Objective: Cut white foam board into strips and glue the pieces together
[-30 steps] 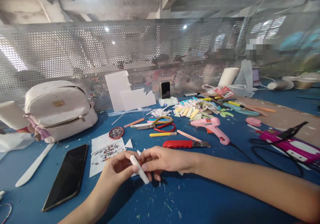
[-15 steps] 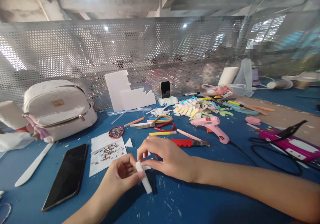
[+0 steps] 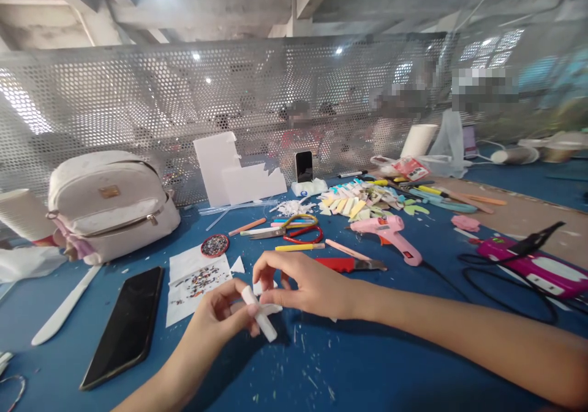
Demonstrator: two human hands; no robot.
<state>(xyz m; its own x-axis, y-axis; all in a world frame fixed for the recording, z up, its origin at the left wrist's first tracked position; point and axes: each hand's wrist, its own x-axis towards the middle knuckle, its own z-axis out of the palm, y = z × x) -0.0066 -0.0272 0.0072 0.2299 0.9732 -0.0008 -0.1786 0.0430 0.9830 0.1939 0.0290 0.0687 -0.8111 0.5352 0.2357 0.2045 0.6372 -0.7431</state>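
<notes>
Pinched between the thumb and fingers of my left hand (image 3: 228, 310) is a short white stick (image 3: 266, 327), tilted with its lower end toward me. A thin pointed white piece (image 3: 272, 308) crosses behind the stick, beside my right thumb; I cannot tell whether it is attached. My right hand (image 3: 296, 284) hovers close by, its fingers bent and its thumb apart from the index finger. Between them shows another small white piece (image 3: 263, 287), partly hidden. Behind the right hand lies a red-handled utility knife (image 3: 340, 265).
Scissors (image 3: 271, 232), a pink glue gun (image 3: 388, 231) and a heap of coloured pieces (image 3: 351, 198) lie beyond my hands. On the left are a phone (image 3: 124, 326), a paper with small beads (image 3: 177, 271), a white plastic knife (image 3: 64, 311) and a backpack (image 3: 110, 210).
The white stick has shifted slightly up and left with my left hand. My right thumb and index finger have drawn a little away from the stick.
</notes>
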